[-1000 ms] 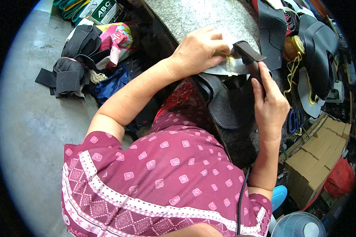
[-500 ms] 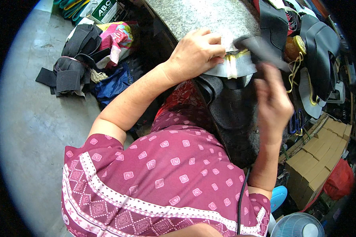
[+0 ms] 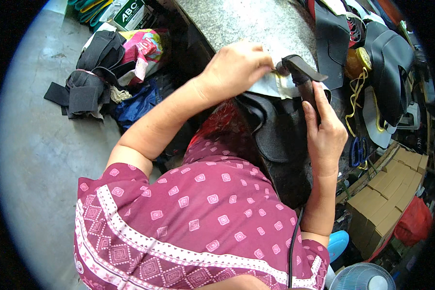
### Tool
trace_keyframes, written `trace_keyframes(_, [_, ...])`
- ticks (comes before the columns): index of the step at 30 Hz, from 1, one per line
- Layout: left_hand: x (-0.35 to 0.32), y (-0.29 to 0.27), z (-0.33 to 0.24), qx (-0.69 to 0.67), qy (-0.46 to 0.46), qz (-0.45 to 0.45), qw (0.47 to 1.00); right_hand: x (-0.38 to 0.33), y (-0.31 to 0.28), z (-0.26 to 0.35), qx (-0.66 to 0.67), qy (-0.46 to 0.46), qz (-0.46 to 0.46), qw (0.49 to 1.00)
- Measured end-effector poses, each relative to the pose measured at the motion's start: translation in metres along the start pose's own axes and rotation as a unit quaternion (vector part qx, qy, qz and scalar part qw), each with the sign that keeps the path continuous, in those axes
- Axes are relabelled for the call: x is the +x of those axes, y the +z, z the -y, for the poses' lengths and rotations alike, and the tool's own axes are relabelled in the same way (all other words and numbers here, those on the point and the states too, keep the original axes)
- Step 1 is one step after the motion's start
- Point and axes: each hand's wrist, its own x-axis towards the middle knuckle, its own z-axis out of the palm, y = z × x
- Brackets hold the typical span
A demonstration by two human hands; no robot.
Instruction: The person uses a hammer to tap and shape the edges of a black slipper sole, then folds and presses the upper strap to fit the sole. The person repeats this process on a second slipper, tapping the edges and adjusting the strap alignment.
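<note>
A hammer (image 3: 302, 72) with a dark curved head and a brown handle is gripped in my right hand (image 3: 326, 130). Its face meets the pale piece (image 3: 270, 87), a light grey sheet with a cream strip across it, on the stone slab (image 3: 241, 24). My left hand (image 3: 239, 67) is closed at the left side of that piece, fingers bent together beside the hammer head. What its fingertips pinch, if anything, is hidden. Black shaped pieces (image 3: 275, 133) lie just below, at the slab's near edge.
Black shaped sheets (image 3: 386, 72) and a jar with a yellow lid (image 3: 362, 58) stand to the right. Cardboard (image 3: 386, 193) is stacked lower right, above a fan (image 3: 362, 278). Bundled black straps (image 3: 89, 72) sit at the left.
The hammer, blurred and raised before, has come down to the left onto the pale piece. My right hand moved slightly left and down with it; my left hand has barely shifted.
</note>
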Motion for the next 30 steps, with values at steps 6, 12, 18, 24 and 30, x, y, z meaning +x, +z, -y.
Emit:
trace_keyframes(6, [0.018,-0.004,0.01,-0.045,-0.093,0.097,0.99,0.0,-0.012,-0.011,0.07,0.016,-0.001,0.997])
trace_keyframes(12, [0.024,0.032,-0.001,0.078,0.016,-0.041,0.996,0.003,-0.022,-0.009,0.163,0.024,-0.128,0.978])
trace_keyframes(18, [0.019,0.022,-0.005,0.078,-0.044,0.002,0.996,-0.003,-0.006,-0.02,-0.067,0.002,0.005,0.998])
trace_keyframes(24, [0.003,0.014,-0.008,0.03,-0.017,-0.014,0.999,0.003,-0.009,-0.024,0.014,0.015,-0.013,1.0])
trace_keyframes(30, [0.001,0.017,-0.007,0.071,0.046,-0.027,0.996,0.008,-0.033,-0.015,0.19,-0.016,-0.145,0.971])
